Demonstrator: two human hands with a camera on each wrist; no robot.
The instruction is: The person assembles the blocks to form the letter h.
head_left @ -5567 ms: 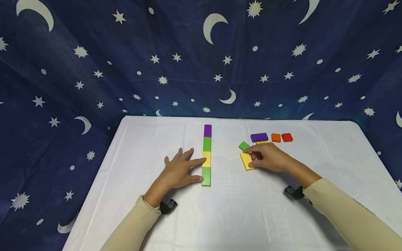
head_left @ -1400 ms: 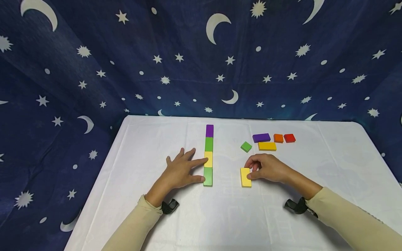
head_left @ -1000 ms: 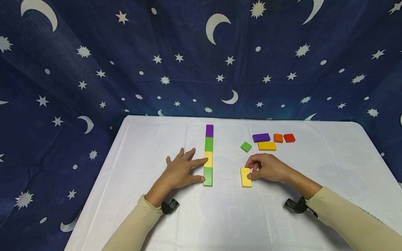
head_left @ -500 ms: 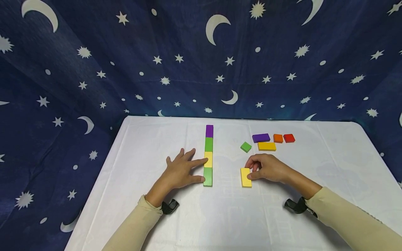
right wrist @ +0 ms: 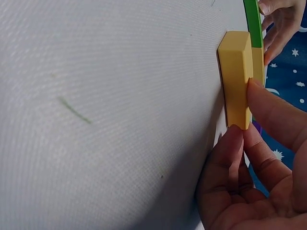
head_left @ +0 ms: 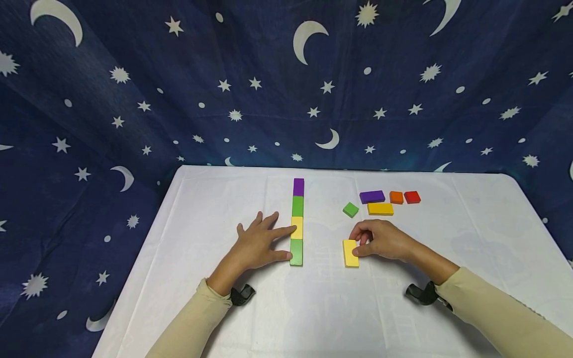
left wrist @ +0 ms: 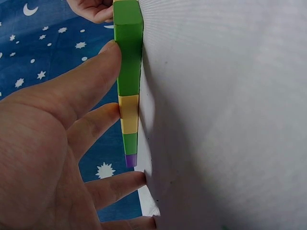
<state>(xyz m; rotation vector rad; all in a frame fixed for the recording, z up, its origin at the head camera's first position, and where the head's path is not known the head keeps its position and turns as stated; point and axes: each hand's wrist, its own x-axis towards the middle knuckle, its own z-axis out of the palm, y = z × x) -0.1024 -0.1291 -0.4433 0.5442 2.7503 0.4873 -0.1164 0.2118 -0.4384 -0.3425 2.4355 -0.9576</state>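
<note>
A straight row of blocks lies end to end on the table: a purple block at the far end, then a green block, a yellow block and a longer green block nearest me. My left hand rests beside the row with fingers spread; its index fingertip touches the yellow block and its thumb the near green one. To the right, my right hand holds a separate yellow block, lengthwise on the table, with the thumb on it and fingertips at its far end.
Behind my right hand lie a small green block, a purple block, another yellow block, an orange block and a red block. The white-covered table ends at a blue curtain with moons and stars.
Over the earlier frames my right hand drew its yellow block nearer to me and turned it roughly parallel to the row. Both hands stay still through the last second.
</note>
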